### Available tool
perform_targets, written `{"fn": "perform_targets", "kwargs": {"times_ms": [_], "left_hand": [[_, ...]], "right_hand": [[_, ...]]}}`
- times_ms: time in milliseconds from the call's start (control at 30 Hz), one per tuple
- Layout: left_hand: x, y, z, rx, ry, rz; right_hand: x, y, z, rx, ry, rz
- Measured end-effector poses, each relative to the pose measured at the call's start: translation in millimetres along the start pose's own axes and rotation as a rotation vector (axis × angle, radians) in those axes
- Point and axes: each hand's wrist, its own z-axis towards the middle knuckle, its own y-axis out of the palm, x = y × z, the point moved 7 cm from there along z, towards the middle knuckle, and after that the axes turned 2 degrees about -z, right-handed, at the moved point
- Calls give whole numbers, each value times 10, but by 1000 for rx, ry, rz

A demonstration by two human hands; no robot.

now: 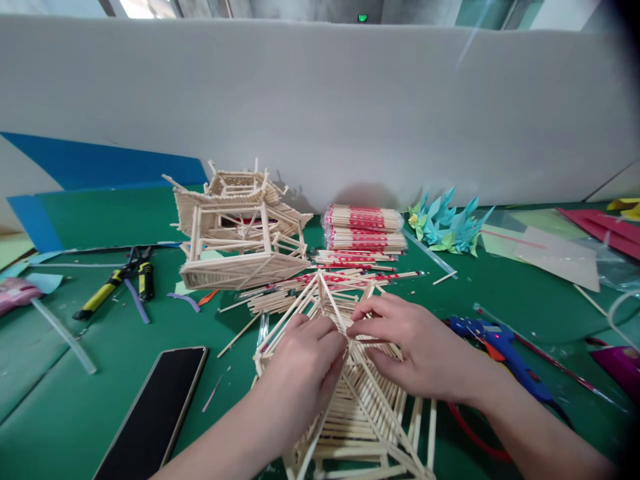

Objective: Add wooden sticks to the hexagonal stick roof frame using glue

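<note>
A framework of thin wooden sticks (pixel 370 423) lies in front of me, its slatted sides made of sticks set close together. My left hand (pixel 311 353) is closed over its upper middle, fingertips pinching where several sticks meet. From the other side my right hand (pixel 410 340) brings its fingertips to the same joint, its fingers bent and touching the sticks there. The exact contact point is partly hidden between the fingertips. Behind it stands a tiered stick model of a building (pixel 230 233). Loose sticks (pixel 280 297) lie between the two.
Packs of wooden sticks (pixel 364 227) and blue folded paper (pixel 447 220) stand along the white partition (pixel 320 113). At right lies a blue glue gun (pixel 505 353). To the left are yellow-handled pliers (pixel 107 290), a phone (pixel 155 413) and a pink glue gun (pixel 17 297).
</note>
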Motion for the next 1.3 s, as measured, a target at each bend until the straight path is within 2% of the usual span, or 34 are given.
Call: {"fn": "perform_targets", "kwargs": {"times_ms": [167,300,633,1300], "left_hand": [[-7,-5,-7,10,-6,-13],[-3,-27,-8,43,0,-37],[-30,1,-33,44,-26,-129],[-23,3,-9,33,7,-75]], "right_hand": [[-43,89,21,56,-12,-198],[-58,165,37,82,-17,-263],[-37,166,21,94,-9,-237],[-51,151,6,122,-14,-219]]}}
